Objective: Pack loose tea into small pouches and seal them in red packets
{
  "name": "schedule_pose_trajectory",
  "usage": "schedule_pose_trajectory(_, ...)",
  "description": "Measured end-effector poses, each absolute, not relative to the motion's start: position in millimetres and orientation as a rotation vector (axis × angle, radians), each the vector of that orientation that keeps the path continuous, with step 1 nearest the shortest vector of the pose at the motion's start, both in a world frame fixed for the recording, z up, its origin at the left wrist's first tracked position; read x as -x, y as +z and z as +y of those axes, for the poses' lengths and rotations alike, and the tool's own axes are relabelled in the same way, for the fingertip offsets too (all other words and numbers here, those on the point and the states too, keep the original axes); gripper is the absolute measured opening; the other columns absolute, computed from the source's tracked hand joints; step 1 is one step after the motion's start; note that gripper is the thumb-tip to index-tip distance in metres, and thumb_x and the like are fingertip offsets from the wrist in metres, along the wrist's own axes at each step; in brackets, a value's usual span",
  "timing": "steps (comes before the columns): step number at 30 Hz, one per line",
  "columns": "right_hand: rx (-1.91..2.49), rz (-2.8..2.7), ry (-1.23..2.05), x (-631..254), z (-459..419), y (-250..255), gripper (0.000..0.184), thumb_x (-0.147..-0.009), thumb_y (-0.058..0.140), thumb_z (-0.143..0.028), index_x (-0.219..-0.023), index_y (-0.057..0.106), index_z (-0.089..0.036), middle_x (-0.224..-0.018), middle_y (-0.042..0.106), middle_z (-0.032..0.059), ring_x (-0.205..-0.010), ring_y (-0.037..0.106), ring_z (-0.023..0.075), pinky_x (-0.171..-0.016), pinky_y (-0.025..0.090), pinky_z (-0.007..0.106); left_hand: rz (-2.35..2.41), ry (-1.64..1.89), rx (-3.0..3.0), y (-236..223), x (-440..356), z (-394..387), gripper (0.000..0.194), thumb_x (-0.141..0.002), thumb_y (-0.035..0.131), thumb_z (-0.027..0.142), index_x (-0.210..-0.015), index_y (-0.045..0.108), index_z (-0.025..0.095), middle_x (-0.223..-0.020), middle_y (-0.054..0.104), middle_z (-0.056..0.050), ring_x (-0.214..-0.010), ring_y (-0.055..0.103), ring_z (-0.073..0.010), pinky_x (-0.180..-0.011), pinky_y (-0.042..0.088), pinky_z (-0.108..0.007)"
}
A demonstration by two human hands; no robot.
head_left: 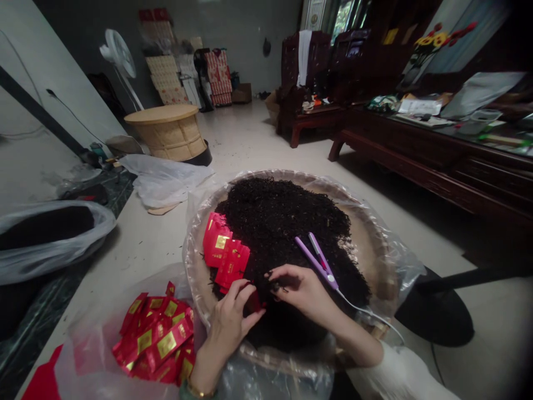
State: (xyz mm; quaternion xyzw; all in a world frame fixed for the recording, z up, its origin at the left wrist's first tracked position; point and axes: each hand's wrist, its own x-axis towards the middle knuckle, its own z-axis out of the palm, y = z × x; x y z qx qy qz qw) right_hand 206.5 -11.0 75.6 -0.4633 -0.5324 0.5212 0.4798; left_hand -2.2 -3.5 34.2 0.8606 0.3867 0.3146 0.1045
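My left hand [233, 316] is closed on a small red packet [253, 303], mostly hidden by the fingers, over the near part of a wide round tray [381, 261]. Just to its right, my right hand [297, 291] pinches some dark dried tea leaves [275, 284] close to the packet. A large heap of the same dark loose tea [278, 214] spreads across the plastic-lined tray. Flat red packets [227, 253] with gold labels lie at the tray's left side. On the tea beyond my right hand rests a purple hand-held sealer [318, 261], its jaws apart and its white cord running right.
A plastic bag [87, 347] with several red packets [160, 336] stands at the lower left. Another bag of dark tea [45, 228] is farther left. A black round stand base [437, 311] sits right of the tray. Behind are a woven drum-shaped stool [169, 133] and a dark wooden table [425, 161].
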Motion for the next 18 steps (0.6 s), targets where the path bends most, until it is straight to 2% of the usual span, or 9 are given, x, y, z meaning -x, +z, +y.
schedule_pose_trajectory(5,1.145,-1.201,1.363,-187.7,-6.4,80.9,0.018,-0.071,0.074,-0.032,-0.083,0.069,-0.020,-0.081,0.072,0.0018,-0.068,0.067,0.0162,-0.062,0.055,0.027,1.193,0.794,-2.543,41.5,5.5,-2.9,0.047,-0.083,0.065,0.028,-0.127,0.047,0.027,-0.108,0.059,-0.006,-0.076,0.071,-0.0194,-0.065,0.061,-0.031)
schedule_pose_trajectory(11,1.198,-1.214,1.353,-183.0,-6.1,81.6,0.013,-0.068,0.069,-0.023,-0.081,0.068,-0.020,-0.077,0.071,0.0000,-0.069,0.066,0.0158,-0.064,0.054,0.027,1.217,0.758,-2.531,42.7,5.2,-2.6,0.046,-0.080,0.068,0.025,-0.121,0.048,0.026,-0.109,0.060,-0.005,-0.074,0.070,-0.0189,-0.063,0.060,-0.031)
schedule_pose_trajectory(18,1.257,-1.351,1.342,-177.4,-5.5,86.0,0.024,-0.067,0.063,-0.011,-0.089,0.068,-0.020,-0.084,0.072,-0.0001,-0.075,0.067,0.0158,-0.068,0.054,0.026,1.116,0.559,-2.550,64.2,8.3,-0.9,0.032,-0.077,0.072,0.024,-0.104,0.054,0.024,-0.109,0.060,-0.005,-0.076,0.070,-0.0187,-0.065,0.059,-0.030)
